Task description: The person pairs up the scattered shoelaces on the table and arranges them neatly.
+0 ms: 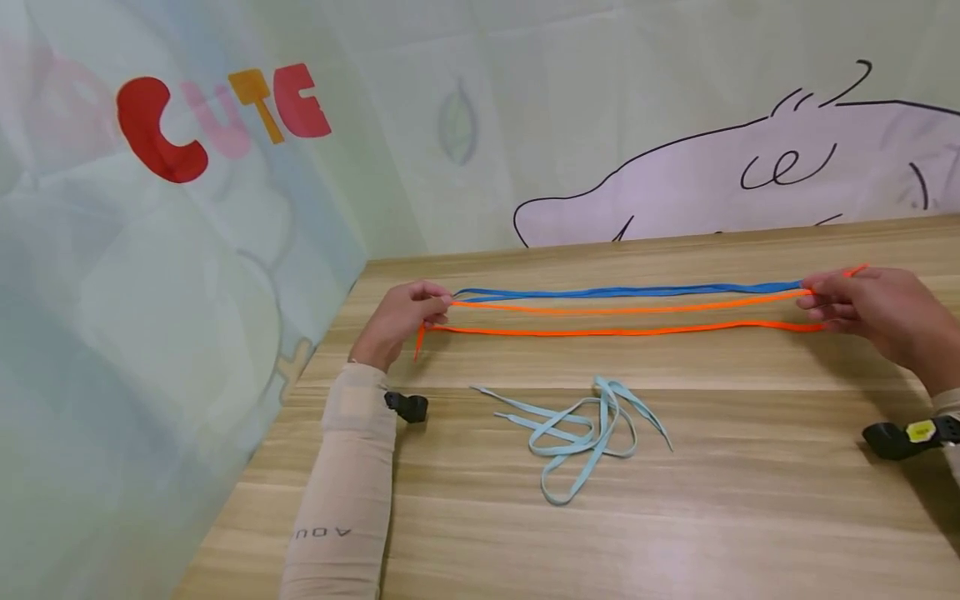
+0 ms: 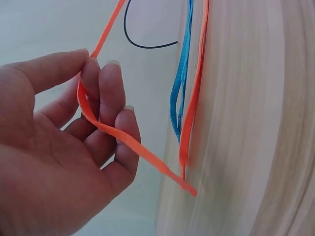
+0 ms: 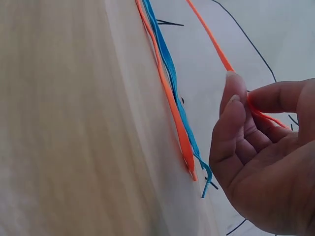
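An orange shoelace (image 1: 630,312) stretches between the two hands, raised off the table. My left hand (image 1: 408,317) pinches it near one end between thumb and forefinger, and in the left wrist view its tail (image 2: 142,151) crosses the other fingers and hangs past them. Thumb and fingertips of my right hand (image 3: 261,147) grip the other end, a short piece trailing out behind. A second orange shoelace (image 1: 600,332) lies straight on the table. Alongside it run blue shoelaces (image 3: 170,69), laid lengthwise, their ends partly hidden by the hands in the head view.
A pale blue shoelace (image 1: 555,450) lies in loose loops on the wooden table (image 1: 712,517), nearer to me. A printed cloth wall (image 1: 420,183) rises behind the table and along its left side. Black wrist cameras (image 1: 408,407) sit on both forearms.
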The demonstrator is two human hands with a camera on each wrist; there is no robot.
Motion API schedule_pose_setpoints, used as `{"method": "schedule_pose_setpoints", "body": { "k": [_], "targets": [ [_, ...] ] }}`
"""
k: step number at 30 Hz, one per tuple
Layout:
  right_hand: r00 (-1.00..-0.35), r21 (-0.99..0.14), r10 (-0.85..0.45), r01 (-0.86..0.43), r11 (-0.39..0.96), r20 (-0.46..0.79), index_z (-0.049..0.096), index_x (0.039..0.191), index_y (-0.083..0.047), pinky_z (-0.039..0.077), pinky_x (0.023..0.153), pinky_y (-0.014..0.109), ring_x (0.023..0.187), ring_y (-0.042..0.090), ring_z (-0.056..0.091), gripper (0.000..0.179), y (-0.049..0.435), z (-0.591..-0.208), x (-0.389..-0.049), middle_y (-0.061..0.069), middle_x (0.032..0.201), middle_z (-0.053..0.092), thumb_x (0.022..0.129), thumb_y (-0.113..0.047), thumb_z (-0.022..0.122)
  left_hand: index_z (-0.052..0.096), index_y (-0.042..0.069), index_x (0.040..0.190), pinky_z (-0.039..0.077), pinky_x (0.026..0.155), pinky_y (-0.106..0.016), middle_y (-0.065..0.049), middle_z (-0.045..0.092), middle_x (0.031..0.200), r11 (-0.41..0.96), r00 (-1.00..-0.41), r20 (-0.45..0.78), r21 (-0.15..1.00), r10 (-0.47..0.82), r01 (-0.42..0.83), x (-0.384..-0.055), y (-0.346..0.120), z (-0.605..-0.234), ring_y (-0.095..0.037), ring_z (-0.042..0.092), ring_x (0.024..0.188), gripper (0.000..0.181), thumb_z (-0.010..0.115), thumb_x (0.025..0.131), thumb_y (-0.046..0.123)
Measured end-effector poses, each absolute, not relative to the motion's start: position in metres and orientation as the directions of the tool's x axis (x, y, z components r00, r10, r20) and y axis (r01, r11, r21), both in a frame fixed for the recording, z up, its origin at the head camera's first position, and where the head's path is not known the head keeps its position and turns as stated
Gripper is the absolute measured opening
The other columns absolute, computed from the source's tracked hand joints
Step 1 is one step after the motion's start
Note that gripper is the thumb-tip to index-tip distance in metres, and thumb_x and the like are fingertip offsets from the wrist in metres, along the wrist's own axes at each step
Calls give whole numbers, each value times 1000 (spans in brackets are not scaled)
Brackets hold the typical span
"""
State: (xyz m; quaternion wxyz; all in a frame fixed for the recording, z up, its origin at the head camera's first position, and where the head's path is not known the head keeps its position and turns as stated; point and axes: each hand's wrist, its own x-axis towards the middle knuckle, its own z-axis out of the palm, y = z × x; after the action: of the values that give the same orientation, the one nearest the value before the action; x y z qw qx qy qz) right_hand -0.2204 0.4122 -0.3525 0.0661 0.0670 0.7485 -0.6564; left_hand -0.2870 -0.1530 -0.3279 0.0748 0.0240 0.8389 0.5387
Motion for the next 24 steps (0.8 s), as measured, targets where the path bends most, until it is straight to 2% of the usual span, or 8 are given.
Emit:
{"method": "schedule_pose_setpoints", "body": {
  "k": [3, 6, 14, 24],
  "targets": [
    [-983, -959, 20, 184, 214, -184, 72, 81, -36, 56, 68, 22, 75, 2, 68, 27, 417, -355, -221, -13, 81, 73, 103, -32, 57, 65, 0, 116, 48, 94, -45, -24, 60, 119, 418, -988, -101, 908, 113, -45, -288, -152, -327, -30, 64, 96, 23, 63, 100, 16],
    [-981, -953, 21, 194, 232, -194, 71, 80, -37, 56, 67, 22, 74, 1, 69, 30, 419, -355, -220, -14, 80, 73, 104, -28, 55, 65, 0, 116, 49, 95, -46, -23, 61, 120, 420, -989, -103, 906, 106, -49, -289, -151, -326, -34, 64, 101, 22, 63, 100, 15],
    [-976, -946, -3, 211, 245, -219, 73, 80, -36, 56, 63, 23, 71, 4, 70, 36, 423, -358, -220, -12, 79, 73, 105, -17, 54, 65, 1, 116, 49, 97, -45, -20, 63, 119, 445, -991, -112, 893, 74, -68, -289, -153, -330, -27, 66, 97, 23, 64, 99, 17],
    [-978, -913, 13, 199, 356, -208, 69, 80, -42, 57, 63, 28, 73, 2, 69, 36, 422, -362, -222, -12, 78, 73, 104, -20, 54, 65, 3, 119, 48, 99, -44, -19, 63, 121, 429, -987, -140, 898, 75, -95, -289, -162, -336, -33, 64, 106, 23, 64, 100, 16]
  ]
}}
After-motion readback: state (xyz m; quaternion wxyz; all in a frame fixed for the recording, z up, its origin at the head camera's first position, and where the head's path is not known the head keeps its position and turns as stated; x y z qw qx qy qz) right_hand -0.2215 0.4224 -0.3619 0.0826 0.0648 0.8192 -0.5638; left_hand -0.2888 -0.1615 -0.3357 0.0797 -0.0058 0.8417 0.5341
